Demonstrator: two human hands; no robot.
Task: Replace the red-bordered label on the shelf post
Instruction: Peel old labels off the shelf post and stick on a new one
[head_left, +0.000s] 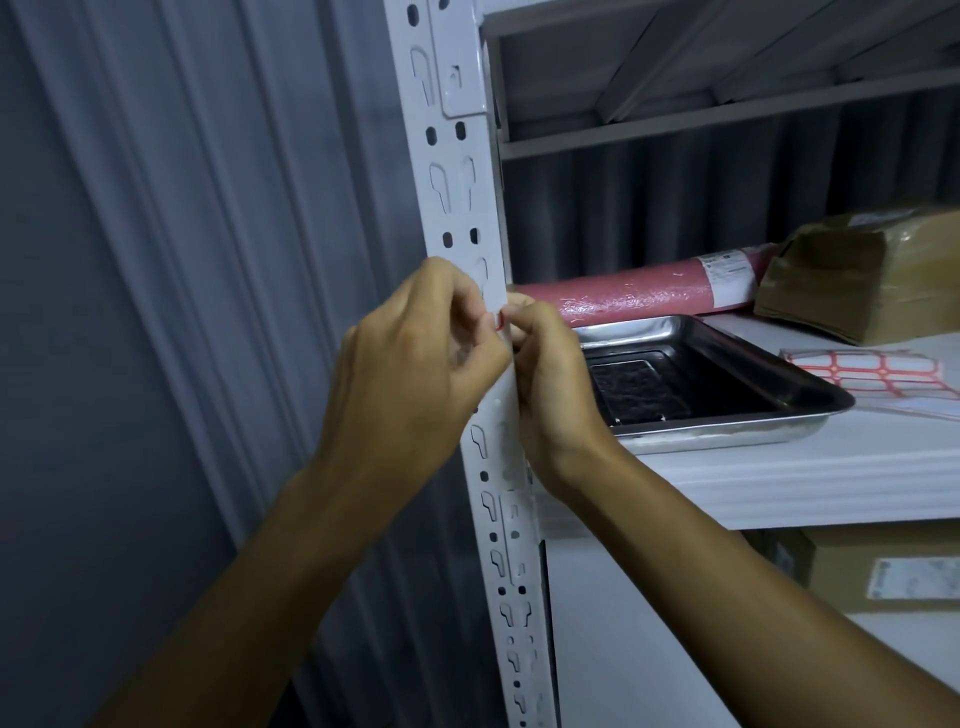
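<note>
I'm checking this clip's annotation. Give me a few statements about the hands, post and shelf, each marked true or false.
1. Both hands, left hand and right hand, pinch a small red-bordered label at the white perforated metal shelf post. True.
2. The shiny steel tray hangs from the post. False: it lies on the white shelf board.
3. A sheet of red-bordered labels lies right of the tray. True.
4. The pink plastic-wrapped roll stands upright. False: it lies flat behind the tray.

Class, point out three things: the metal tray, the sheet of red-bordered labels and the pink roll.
metal tray (748, 423), head view, bare front rim.
sheet of red-bordered labels (872, 371), head view, middle of sheet.
pink roll (639, 296), head view, middle of wrapped side.
</note>
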